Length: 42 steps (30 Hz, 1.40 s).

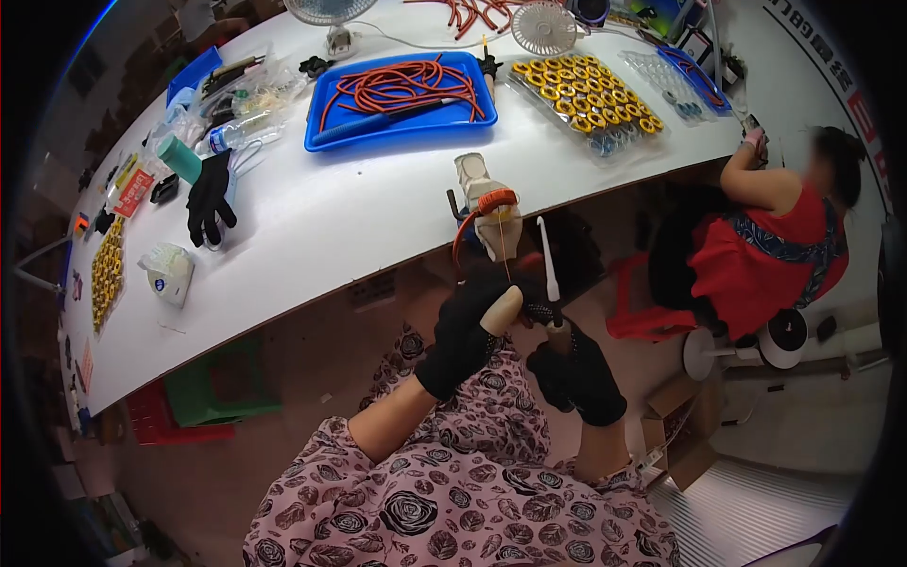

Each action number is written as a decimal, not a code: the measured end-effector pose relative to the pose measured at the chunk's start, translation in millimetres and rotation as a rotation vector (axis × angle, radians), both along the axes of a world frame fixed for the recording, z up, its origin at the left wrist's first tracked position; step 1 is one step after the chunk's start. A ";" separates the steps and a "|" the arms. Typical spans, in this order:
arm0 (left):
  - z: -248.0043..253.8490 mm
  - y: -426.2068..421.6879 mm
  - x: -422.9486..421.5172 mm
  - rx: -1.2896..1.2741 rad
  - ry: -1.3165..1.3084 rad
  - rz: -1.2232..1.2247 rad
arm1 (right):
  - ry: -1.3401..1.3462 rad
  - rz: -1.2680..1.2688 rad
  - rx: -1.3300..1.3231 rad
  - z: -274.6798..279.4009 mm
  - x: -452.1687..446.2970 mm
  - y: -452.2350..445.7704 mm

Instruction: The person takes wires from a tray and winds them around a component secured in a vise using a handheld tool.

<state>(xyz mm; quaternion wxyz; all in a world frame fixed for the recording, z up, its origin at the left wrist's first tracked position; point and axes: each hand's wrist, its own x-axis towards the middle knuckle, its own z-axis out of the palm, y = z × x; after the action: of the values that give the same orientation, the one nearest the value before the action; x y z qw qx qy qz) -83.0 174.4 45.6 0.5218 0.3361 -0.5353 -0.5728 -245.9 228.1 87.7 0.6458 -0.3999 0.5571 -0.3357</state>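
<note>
Below the table's front edge, my left hand (472, 326), in a black glove with a pale thumb cover, is closed around a thin copper-coloured wire (505, 248). The wire runs up to an orange-wrapped ring (497, 200), held in a clamp wrapped in pale material (477, 172) at the edge. My right hand (578, 370), also gloved, is closed around the dark lower part of a white hooked tool (550, 265), which points upward. Both hands are close together; some fingertips are hidden.
A blue tray (402, 140) holds red cords and a blue rod. Yellow rings (586, 90) fill a clear tray to its right. A black glove (210, 200) and tissue pack (168, 274) lie left. A person in red (761, 255) sits at right.
</note>
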 end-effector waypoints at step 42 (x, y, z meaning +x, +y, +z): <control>-14.5 -45.2 -5.0 -1.210 -0.862 0.136 | 0.550 -0.198 -0.076 -6.4 -51.1 126.5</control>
<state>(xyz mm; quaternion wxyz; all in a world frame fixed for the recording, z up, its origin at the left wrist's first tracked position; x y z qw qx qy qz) -88.0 129.2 31.2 0.3938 0.2175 -0.8923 0.0380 -297.0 354.5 81.3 0.4191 -0.4435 0.7347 -0.2964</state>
